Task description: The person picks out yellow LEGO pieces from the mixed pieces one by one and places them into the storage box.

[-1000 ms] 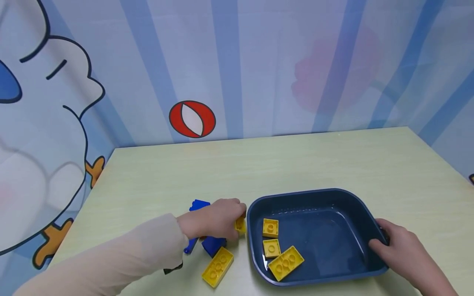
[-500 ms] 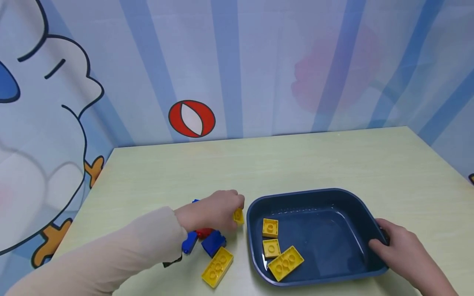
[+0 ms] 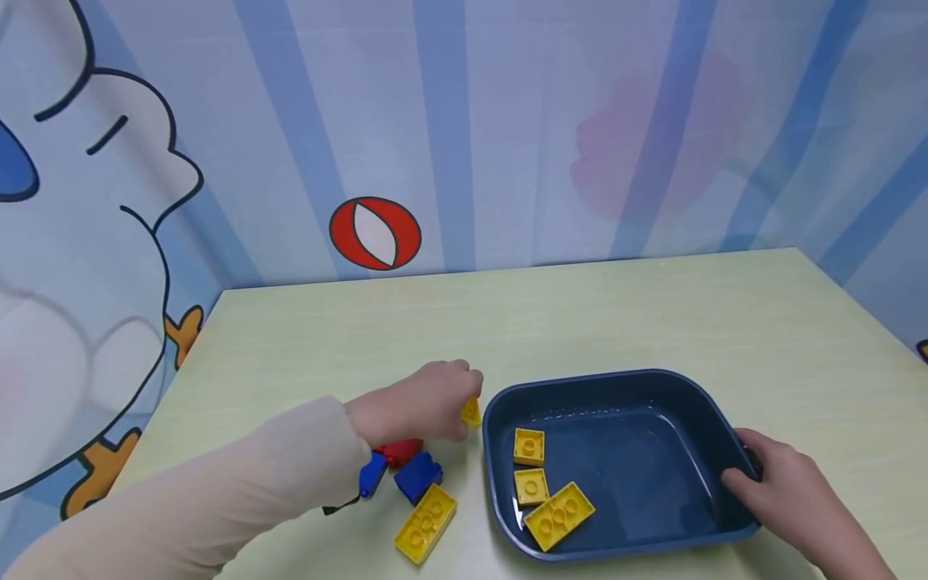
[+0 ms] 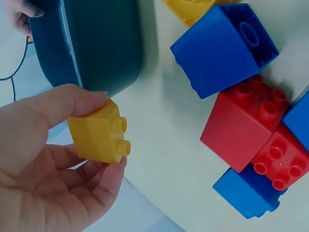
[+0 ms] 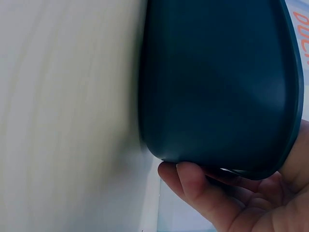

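Observation:
My left hand pinches a small yellow toy brick between thumb and fingers, just left of the dark blue tray. The brick's two studs show in the left wrist view. At the tray's right end my right hand grips the rim, thumb over the inside and fingers beneath. Inside the tray lie two small square yellow bricks and one longer yellow brick, hollow sides up. Below my left hand are a red brick, a blue brick and a long yellow brick.
Another red brick and a smaller blue brick sit in the same cluster, partly hidden by my left sleeve in the head view. A printed cloth wall rises behind the pale table.
My left hand has lifted slightly away from the cluster with the small yellow brick, uncovering the red brick beneath. My right hand and the tray have stayed put.

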The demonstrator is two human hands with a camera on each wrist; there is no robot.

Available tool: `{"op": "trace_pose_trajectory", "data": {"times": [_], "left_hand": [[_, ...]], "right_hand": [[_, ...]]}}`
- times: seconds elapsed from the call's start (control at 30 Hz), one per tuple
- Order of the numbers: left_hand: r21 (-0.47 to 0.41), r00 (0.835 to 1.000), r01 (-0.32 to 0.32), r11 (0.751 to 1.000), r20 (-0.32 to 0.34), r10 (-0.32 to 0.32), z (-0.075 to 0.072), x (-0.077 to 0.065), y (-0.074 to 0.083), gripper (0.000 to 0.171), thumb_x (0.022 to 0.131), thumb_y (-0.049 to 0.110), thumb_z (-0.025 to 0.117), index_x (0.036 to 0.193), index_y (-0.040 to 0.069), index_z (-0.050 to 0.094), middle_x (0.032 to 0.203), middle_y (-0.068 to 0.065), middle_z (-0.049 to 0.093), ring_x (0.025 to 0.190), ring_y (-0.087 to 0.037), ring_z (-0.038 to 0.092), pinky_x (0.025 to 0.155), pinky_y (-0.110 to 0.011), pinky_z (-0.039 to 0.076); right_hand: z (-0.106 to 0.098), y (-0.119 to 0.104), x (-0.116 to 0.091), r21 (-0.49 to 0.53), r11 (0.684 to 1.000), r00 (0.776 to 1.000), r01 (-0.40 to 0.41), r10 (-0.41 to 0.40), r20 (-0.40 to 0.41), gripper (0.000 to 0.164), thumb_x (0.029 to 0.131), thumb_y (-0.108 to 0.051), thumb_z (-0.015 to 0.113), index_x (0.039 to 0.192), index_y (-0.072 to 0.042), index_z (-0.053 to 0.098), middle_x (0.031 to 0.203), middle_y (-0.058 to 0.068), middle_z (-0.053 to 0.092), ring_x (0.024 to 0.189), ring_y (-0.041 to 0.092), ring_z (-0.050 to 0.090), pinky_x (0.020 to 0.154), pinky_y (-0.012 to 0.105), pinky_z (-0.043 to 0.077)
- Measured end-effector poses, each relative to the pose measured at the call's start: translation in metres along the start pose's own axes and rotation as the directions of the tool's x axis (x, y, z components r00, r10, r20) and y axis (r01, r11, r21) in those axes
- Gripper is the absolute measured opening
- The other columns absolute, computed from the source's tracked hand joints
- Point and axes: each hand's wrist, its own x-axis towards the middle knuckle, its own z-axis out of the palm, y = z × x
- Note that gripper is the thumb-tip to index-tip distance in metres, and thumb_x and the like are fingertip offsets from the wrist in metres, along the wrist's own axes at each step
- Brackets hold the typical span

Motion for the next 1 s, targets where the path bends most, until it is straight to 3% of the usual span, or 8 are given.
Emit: {"op": "trace_pose_trajectory", "data": {"times": [0.23,0.5,1.0], "left_hand": [[0.063,0.999,-0.001,0.998,-0.033,0.004,-0.007,0.000,0.004,0.040,0.076,0.015,0.078,0.110,0.005,0.061,0.092,-0.005,0.058,0.080,-0.016,0.051,0.070,-0.023,0.046],[0.087,0.999,0.037,0.995,-0.030,-0.035,-0.013,-0.001,0.009,0.038,0.075,0.014,0.078,0.108,0.006,0.061,0.090,-0.005,0.056,0.080,-0.016,0.051,0.069,-0.023,0.047],[0.181,0.998,-0.023,0.983,-0.048,0.032,-0.022,0.008,0.033,0.039,0.077,0.021,0.077,0.110,0.007,0.062,0.092,-0.004,0.057,0.081,-0.015,0.050,0.070,-0.020,0.046]], "right_hand": [[0.000,0.000,0.001,-0.002,1.000,1.000,0.008,-0.008,-0.002,0.045,0.083,-0.007,0.055,0.119,0.018,0.046,0.097,0.027,0.063,0.081,0.026,0.063,0.072,0.047,0.051],[0.001,0.000,0.002,-0.001,1.000,1.000,0.022,-0.022,-0.009,0.045,0.082,-0.007,0.056,0.119,0.018,0.046,0.098,0.028,0.063,0.082,0.027,0.063,0.072,0.047,0.051],[0.002,0.002,0.003,-0.001,1.000,1.000,0.017,-0.017,-0.010,0.045,0.083,-0.006,0.056,0.119,0.018,0.045,0.097,0.027,0.063,0.081,0.027,0.063,0.072,0.047,0.051]]}}
